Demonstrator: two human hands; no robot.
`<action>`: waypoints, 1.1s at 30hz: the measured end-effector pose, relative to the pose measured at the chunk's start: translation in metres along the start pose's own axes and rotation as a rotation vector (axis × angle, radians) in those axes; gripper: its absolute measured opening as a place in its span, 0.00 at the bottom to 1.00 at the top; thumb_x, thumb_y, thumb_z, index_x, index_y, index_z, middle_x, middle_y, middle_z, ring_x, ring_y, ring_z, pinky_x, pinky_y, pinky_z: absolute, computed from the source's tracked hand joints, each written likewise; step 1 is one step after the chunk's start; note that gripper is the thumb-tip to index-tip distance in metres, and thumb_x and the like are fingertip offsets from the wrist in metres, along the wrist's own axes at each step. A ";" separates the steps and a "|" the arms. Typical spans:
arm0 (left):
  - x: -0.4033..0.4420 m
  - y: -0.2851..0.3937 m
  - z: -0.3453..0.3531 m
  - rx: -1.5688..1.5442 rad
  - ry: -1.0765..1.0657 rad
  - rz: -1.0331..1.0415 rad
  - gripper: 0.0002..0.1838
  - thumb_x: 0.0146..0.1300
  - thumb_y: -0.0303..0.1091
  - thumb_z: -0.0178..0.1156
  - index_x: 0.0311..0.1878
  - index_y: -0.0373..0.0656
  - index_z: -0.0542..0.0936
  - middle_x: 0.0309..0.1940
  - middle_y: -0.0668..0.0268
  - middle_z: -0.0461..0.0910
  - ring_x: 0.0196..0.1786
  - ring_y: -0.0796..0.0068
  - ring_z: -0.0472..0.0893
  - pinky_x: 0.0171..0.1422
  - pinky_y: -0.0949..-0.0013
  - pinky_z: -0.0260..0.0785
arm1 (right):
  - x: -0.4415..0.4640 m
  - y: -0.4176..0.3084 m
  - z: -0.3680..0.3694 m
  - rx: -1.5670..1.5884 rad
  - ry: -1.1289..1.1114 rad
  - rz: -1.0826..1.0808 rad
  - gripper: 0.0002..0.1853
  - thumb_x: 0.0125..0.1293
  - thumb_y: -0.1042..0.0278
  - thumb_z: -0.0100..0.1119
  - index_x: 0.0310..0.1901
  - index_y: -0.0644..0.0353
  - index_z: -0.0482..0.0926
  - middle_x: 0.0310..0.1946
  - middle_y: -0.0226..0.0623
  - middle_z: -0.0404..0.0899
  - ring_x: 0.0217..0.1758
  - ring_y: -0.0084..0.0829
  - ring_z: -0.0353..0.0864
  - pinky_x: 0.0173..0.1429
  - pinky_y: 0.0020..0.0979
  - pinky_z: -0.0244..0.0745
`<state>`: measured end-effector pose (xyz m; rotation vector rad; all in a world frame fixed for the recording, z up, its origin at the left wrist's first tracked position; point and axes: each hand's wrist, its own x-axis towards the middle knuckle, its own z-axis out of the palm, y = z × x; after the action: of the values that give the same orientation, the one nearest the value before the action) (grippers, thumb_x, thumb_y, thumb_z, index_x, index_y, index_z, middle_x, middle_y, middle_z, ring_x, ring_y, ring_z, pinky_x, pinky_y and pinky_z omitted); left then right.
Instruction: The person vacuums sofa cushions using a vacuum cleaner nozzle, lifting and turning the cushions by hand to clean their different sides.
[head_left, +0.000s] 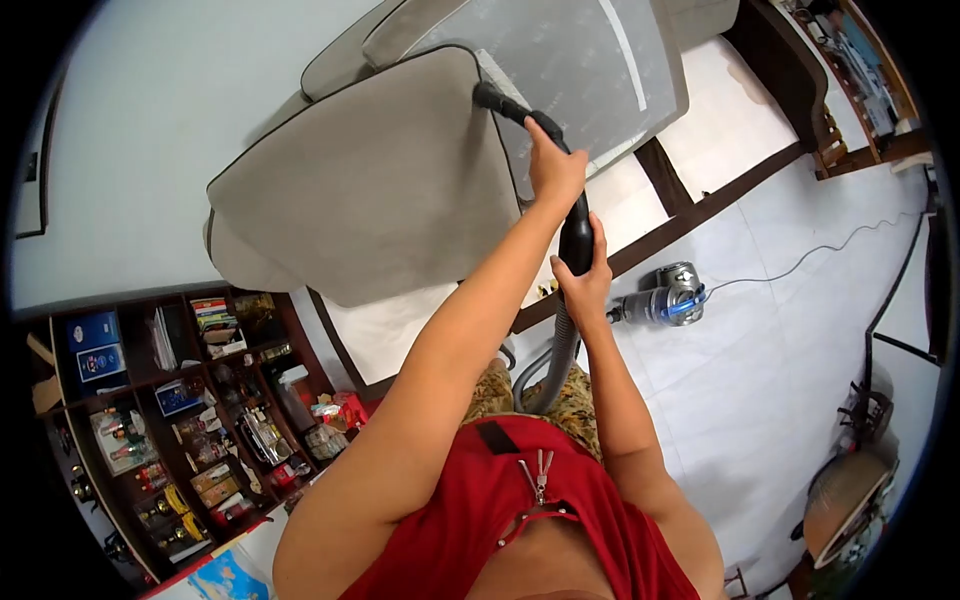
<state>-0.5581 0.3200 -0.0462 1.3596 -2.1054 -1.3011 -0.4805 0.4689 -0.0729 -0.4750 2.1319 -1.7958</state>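
Observation:
My left hand point(556, 168) is wrapped round the upper part of a black vacuum cleaner wand point(548, 126). Lower down, my right hand point(584, 278) grips the wand's thick handle, where the grey ribbed hose point(562, 345) begins. The small black nozzle point(488, 96) touches the upper right edge of a large grey-beige sofa cushion point(370, 170) with dark piping. That cushion stands tilted on the sofa base. Beside it leans another cushion point(575, 70), its pale underside showing a white strip. The vacuum cleaner's canister point(670, 300) rests on the floor to my right.
A grey power cord point(800, 265) trails over the tiled floor point(740, 370). The sofa's dark wooden frame point(668, 238) runs diagonally before me. A dark shelf unit point(150, 385) packed with books and small items stands left. A round woven item point(845, 500) is at lower right.

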 end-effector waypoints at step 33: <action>-0.056 -0.095 -0.159 -1.105 0.295 -0.110 0.20 0.60 0.27 0.56 0.55 0.48 0.66 0.32 0.66 0.70 0.28 0.72 0.75 0.33 0.65 0.73 | 0.005 -0.041 0.020 -0.443 -0.603 -0.681 0.44 0.46 0.69 0.71 0.69 0.26 0.70 0.32 0.38 0.72 0.28 0.41 0.80 0.31 0.38 0.79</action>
<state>-0.3722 0.2718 -0.0276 1.0288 -0.8202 -1.7439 -0.4734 0.4423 -0.0356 -1.7683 2.0117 -1.1560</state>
